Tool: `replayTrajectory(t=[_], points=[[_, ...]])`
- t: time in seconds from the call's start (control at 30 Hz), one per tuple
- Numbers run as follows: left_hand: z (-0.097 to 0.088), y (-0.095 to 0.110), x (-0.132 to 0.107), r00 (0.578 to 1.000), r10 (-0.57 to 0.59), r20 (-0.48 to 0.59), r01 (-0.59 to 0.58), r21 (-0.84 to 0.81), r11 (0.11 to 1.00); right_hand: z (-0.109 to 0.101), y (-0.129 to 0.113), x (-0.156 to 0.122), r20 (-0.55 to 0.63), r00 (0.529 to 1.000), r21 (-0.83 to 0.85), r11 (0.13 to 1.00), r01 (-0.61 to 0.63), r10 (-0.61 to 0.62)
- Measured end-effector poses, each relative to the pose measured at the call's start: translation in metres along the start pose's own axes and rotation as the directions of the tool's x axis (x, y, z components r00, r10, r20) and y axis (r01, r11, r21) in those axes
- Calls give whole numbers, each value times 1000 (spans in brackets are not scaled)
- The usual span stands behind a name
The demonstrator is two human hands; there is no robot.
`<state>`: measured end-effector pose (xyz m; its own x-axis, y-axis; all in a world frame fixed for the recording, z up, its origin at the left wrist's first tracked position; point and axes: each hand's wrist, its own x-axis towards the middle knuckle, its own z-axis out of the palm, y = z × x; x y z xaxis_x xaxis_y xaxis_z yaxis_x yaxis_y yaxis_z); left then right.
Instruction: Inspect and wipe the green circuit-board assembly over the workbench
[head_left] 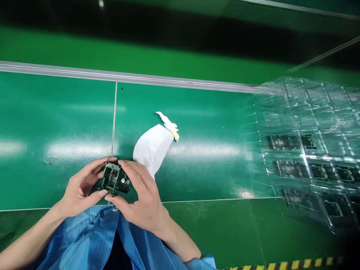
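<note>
A small dark, box-shaped mechanical part (114, 178) with open cavities is held up near the table's front edge, just before my body. Around its left side, my left hand (81, 187) is closed, thumb at the lower edge and fingers at the top. My right hand (142, 197) grips the same part from the right, fingers along the upper edge and thumb below. Both hands partly cover it, so its far side is hidden. Behind my right hand, a white sheet (153, 146) lies on the table, its lower end passing behind the fingers.
A crumpled white tissue (168, 123) with a yellow bit lies beyond the sheet. At the right stands a stack of clear plastic trays (306, 112) with several dark parts in its compartments. A grey rail (168, 80) runs along the back of the green table (210, 176).
</note>
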<state>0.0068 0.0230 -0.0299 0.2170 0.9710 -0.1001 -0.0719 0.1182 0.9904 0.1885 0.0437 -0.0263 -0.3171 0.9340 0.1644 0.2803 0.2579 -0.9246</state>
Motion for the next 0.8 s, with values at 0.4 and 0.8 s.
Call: replayTrajectory(t=[0.4,0.8], points=[[7,-10,0,997,-65,-47,61,-79,995,-5,1,1,-5,1000,31,999,10,-10],[7,-13,-5,991,-105,-84,90,-170,981,0,3,6,23,999,42,999,23,-24]])
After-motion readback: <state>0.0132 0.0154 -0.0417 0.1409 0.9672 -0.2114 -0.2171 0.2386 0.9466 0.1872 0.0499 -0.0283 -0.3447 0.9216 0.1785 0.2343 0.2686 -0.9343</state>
